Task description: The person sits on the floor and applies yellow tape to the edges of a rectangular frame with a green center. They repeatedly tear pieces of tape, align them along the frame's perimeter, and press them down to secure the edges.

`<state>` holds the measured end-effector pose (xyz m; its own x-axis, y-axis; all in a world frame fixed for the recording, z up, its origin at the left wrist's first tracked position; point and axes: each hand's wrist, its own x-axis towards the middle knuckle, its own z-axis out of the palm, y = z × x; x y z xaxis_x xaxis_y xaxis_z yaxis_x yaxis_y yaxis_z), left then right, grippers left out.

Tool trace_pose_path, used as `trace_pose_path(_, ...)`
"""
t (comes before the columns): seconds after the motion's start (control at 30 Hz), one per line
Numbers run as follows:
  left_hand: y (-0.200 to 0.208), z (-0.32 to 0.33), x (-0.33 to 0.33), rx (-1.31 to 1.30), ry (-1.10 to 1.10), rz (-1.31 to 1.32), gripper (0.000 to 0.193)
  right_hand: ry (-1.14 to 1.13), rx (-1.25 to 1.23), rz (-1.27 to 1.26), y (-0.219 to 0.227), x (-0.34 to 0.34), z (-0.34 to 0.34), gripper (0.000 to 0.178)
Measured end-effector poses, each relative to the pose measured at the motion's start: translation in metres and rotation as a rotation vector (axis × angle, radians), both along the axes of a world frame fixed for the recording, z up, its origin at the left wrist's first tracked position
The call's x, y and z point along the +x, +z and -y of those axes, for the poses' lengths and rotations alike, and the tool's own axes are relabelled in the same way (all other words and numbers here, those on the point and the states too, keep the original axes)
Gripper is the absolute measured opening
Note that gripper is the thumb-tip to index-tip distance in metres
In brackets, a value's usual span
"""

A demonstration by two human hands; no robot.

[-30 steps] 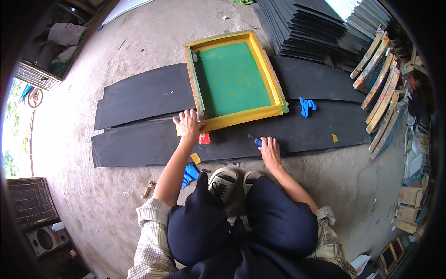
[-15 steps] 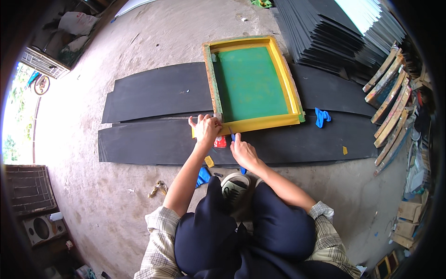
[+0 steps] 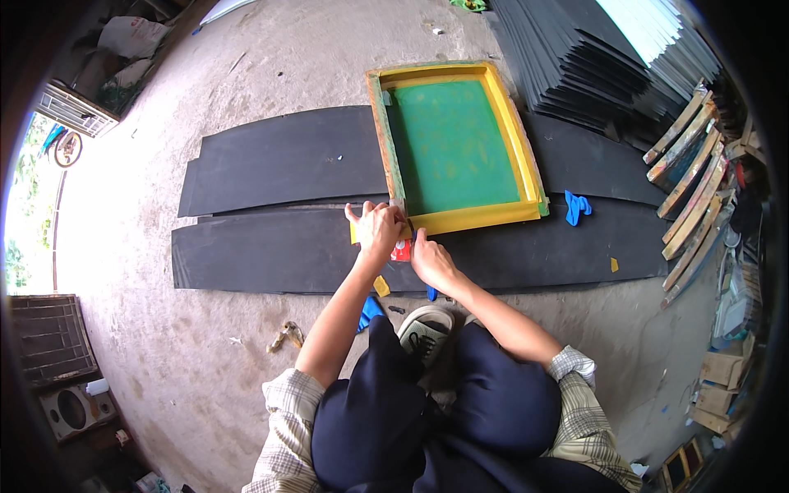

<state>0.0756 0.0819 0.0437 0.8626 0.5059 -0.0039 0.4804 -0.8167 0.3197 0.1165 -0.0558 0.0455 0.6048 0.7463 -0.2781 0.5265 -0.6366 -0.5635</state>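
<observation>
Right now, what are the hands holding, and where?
The right hand grips a blue cutter by its handle. The left hand touches the yellow tape near its left end; whether it pinches, I can't tell.

No word, number or sign can be read in the view. The white sack (image 3: 130, 38) at the upper left bears faint reddish marks that look like print, too small and blurred to make out, while the red packet (image 3: 401, 251) on the lower black sheet (image 3: 263, 253), partly hidden between the left hand (image 3: 380, 231) and the right hand (image 3: 434, 263), shows a small pale mark of unclear form. On the green panel (image 3: 454, 144) of the yellow-edged frame (image 3: 472, 218), yellowish smears resolve into neither letters nor figures.
</observation>
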Motion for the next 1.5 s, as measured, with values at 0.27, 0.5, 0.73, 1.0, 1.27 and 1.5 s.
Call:
trace_pose_path(0.27,-0.002,-0.003,0.0,-0.016,0.0,0.018,0.009,-0.029,0.03,0.01,-0.006,0.001,-0.006,0.033)
trace_pose_path(0.5,-0.004,-0.002,-0.001,-0.008,0.005,0.022,0.009,-0.05,0.04,-0.079,-0.005,0.001,-0.009,0.028)
trace_pose_path(0.73,-0.009,-0.003,-0.001,-0.012,0.014,-0.042,0.011,-0.068,0.048,-0.13,-0.008,-0.003,-0.008,0.024)
trace_pose_path(1.0,-0.005,-0.005,-0.001,-0.081,0.002,-0.031,0.015,-0.074,-0.004,-0.185,0.002,-0.021,0.012,0.025)
trace_pose_path(1.27,-0.01,-0.016,-0.001,0.057,-0.043,0.032,0.037,-0.103,0.123,0.094,0.001,-0.001,0.033,0.031)
trace_pose_path(1.5,0.002,-0.021,0.006,-0.041,-0.083,-0.156,0.042,-0.236,0.084,0.283,-0.019,0.097,0.037,0.029)
